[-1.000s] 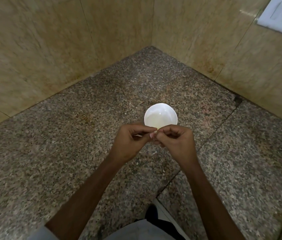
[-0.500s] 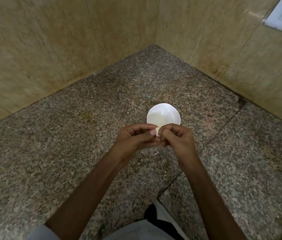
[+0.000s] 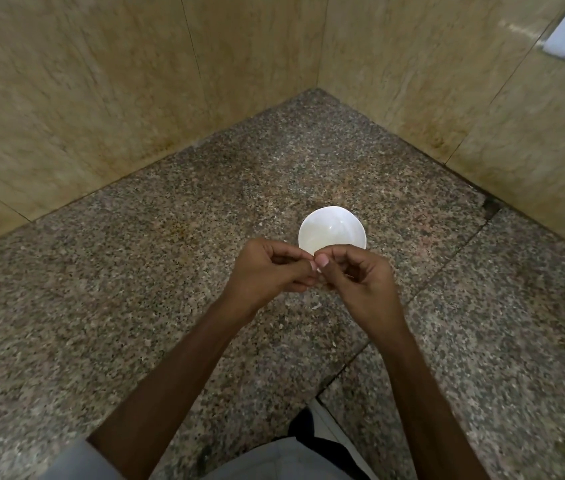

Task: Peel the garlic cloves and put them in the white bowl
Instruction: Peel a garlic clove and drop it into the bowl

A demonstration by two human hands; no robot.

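While my left hand [image 3: 267,268] and right hand [image 3: 360,282] grip 1 garlic clove [image 3: 312,265], I judge the 12 o'clock white bowl [image 3: 333,225] empty.

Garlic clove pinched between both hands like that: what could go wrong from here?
1. The clove is tiny and mostly hidden between the left hand and right hand. It seems held at the near edge of the bowl, not over its middle, so a slip would likely drop it on the counter.
2. Loose skin might fall into the bowl; flakes already lie on the counter.
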